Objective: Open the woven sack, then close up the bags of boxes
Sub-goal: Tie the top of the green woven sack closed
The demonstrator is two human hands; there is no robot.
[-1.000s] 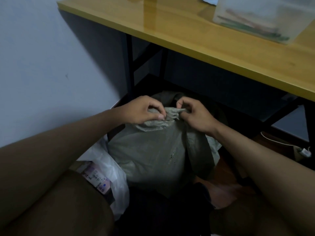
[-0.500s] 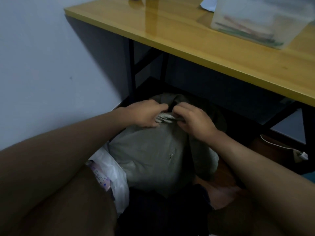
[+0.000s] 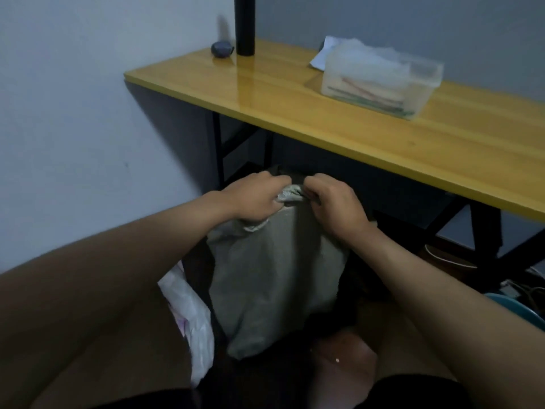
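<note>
A grey-green woven sack [image 3: 274, 276] stands on the floor in front of my knees, just under the front edge of the desk. Its top is bunched into a tight twist. My left hand [image 3: 255, 199] grips that bunched top from the left with curled fingers. My right hand [image 3: 331, 202] pinches the same twist from the right, knuckles up. The two hands almost touch. What lies inside the sack is hidden. A white plastic bag [image 3: 191, 317] with a printed label lies against the sack's left side, partly under my left forearm.
A yellow wooden desk [image 3: 295, 113] on black legs stretches overhead-right. On it stand a clear plastic box [image 3: 380, 84], a black cylinder [image 3: 244, 25] and a small dark round object [image 3: 220, 50]. A white wall is at left. Cables [image 3: 448, 258] lie on the floor at right.
The view has tilted upward, showing more of the desk top. Both hands stay clamped on the sack's twisted top, a little closer together than one second ago.
</note>
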